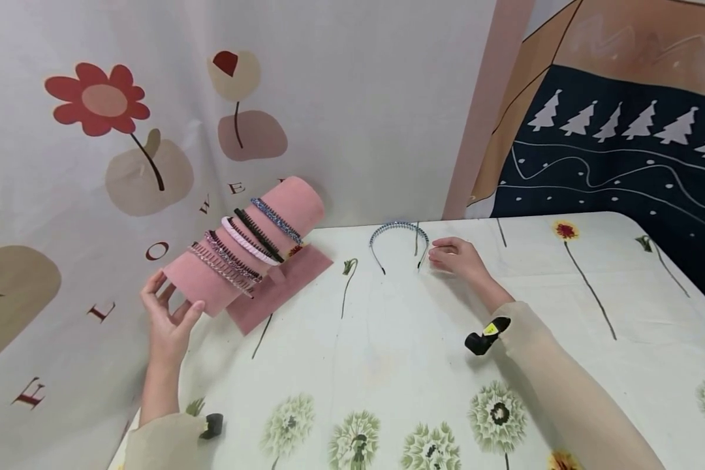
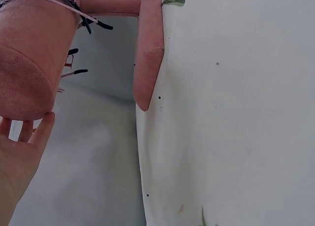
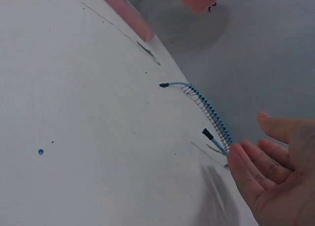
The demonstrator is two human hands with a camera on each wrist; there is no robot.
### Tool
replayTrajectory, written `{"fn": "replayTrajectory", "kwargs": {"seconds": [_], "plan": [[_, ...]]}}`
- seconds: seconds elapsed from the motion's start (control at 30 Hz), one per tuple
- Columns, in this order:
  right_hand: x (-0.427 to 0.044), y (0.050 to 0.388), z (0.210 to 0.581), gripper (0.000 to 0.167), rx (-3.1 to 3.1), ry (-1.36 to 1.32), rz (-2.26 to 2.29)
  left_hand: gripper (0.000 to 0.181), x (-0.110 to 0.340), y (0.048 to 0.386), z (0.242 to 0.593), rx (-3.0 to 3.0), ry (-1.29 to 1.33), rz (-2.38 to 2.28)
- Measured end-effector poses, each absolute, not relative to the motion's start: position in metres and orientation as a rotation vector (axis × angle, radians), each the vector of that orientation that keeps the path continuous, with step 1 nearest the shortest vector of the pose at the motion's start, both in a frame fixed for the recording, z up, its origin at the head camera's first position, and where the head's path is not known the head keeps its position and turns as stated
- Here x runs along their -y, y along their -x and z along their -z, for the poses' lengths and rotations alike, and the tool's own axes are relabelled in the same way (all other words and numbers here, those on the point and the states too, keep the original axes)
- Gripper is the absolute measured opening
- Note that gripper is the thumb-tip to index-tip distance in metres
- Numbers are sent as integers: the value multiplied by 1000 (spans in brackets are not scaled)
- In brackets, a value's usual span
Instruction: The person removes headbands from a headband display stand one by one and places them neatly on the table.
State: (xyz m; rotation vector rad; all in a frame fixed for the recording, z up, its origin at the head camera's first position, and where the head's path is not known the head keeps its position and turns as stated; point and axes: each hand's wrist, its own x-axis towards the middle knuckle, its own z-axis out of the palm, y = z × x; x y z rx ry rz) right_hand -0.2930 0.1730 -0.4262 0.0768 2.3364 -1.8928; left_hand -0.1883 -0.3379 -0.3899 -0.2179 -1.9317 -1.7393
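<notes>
Toothed blue headband (image 1: 396, 224): likely light, springy; best pinched mid-arch.
Right hand (image 1: 458, 258): relaxed, nothing held.
Left hand (image 1: 169, 326): headband stand (image 1: 195, 279) gripped.

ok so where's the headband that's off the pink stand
In the head view, the loose headband lies near the table's far edge, right of the pink stand and just beside the right hand's fingertips.

Bright, even light fills the head view, with a soft shadow on the pale worktop (image 1: 399, 339) beside the right sleeve (image 1: 570, 372). Both wrist views are dimmer, greyer and softer in detail; in the right one, a blurry shadow falls below the right hand (image 3: 270, 174) and the worktop's edge looks bowed.
</notes>
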Motion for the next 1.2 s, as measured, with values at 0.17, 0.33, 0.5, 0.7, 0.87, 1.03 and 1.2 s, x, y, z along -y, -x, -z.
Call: {"fn": "replayTrajectory", "kwargs": {"seconds": [0.17,0.33,0.5,0.7,0.87,1.03,1.2], "plan": [[-175,287,424,47,-2295,-73,1960,81,338,189,391,1883,262,1750],[-175,278,422,48,-2257,-85,2001,82,340,191,389,1883,253,1757],[-177,272,418,47,-2288,-54,2007,82,339,192,388,1882,244,1771],[-177,269,413,47,-2324,21,1981,82,337,193,390,1842,265,1792],[-173,265,409,46,-2333,70,1979,82,337,194,391,1843,268,1796],[-167,262,408,45,-2332,88,1961,82,339,195,392,1842,262,1796],[-161,261,409,44,-2358,90,1927,81,339,192,394,1835,256,1804]]}}
